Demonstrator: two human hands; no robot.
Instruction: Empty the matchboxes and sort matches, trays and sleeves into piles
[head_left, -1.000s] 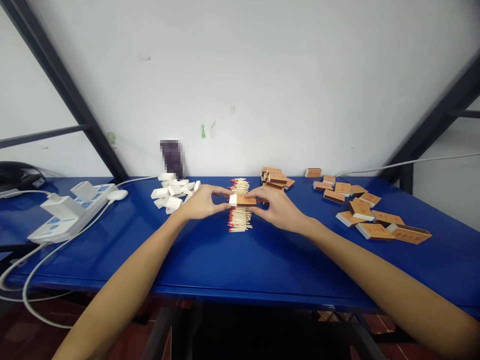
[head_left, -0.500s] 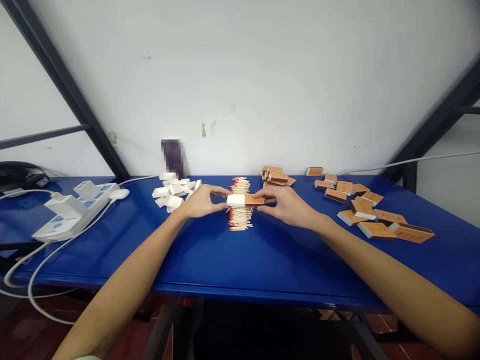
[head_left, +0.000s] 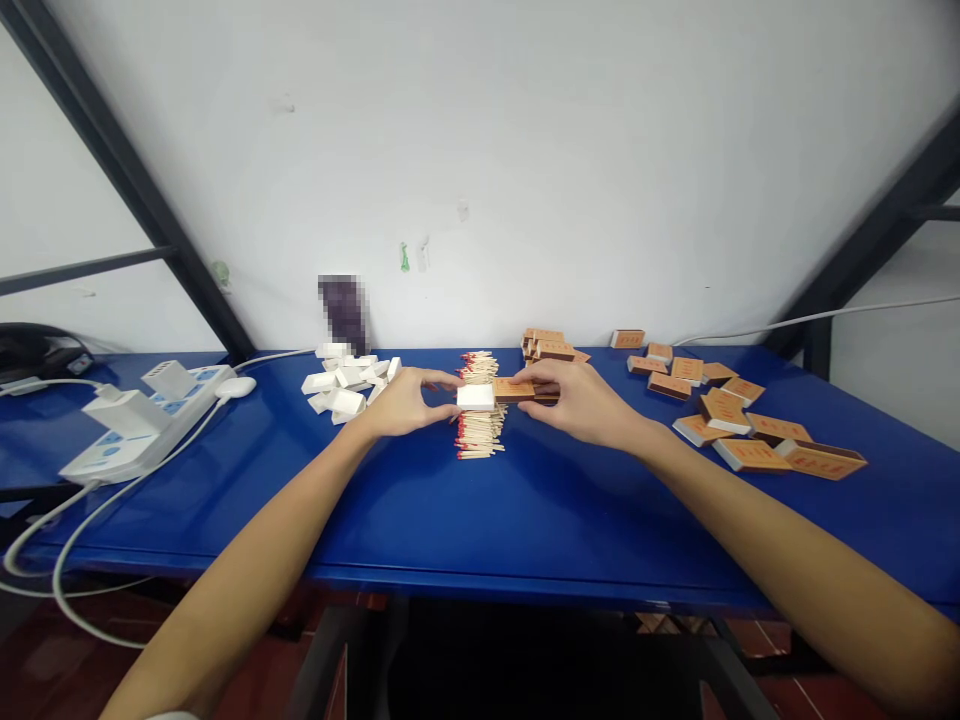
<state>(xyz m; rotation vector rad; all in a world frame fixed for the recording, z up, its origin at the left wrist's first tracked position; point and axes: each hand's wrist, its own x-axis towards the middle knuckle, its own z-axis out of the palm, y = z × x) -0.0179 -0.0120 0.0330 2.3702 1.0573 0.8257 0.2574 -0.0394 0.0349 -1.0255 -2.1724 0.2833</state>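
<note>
My left hand (head_left: 409, 402) pinches the far end of a white matchbox tray (head_left: 475, 398) between thumb and fingers. Against the tray's right end sits an orange-brown matchbox sleeve (head_left: 513, 388), gripped by my right hand (head_left: 574, 402). Whether the tray's end is inside the sleeve or just touching it, I cannot tell. Both parts are held over a row of loose matches (head_left: 480, 436), red heads to the left, which shows in front of and behind them. The inside of the tray is hidden.
White trays (head_left: 346, 402) lie heaped at the left, before a blurred dark object (head_left: 345, 312). Orange matchboxes or sleeves are piled (head_left: 553, 349) behind my right hand and scattered (head_left: 750, 455) at the right. A white power strip (head_left: 150, 440) with cables occupies the table's left side.
The sleeve and my right hand have shifted slightly right and away from me, so sleeve and tray line up less evenly. The tray has moved a little right; my left hand has barely moved.
</note>
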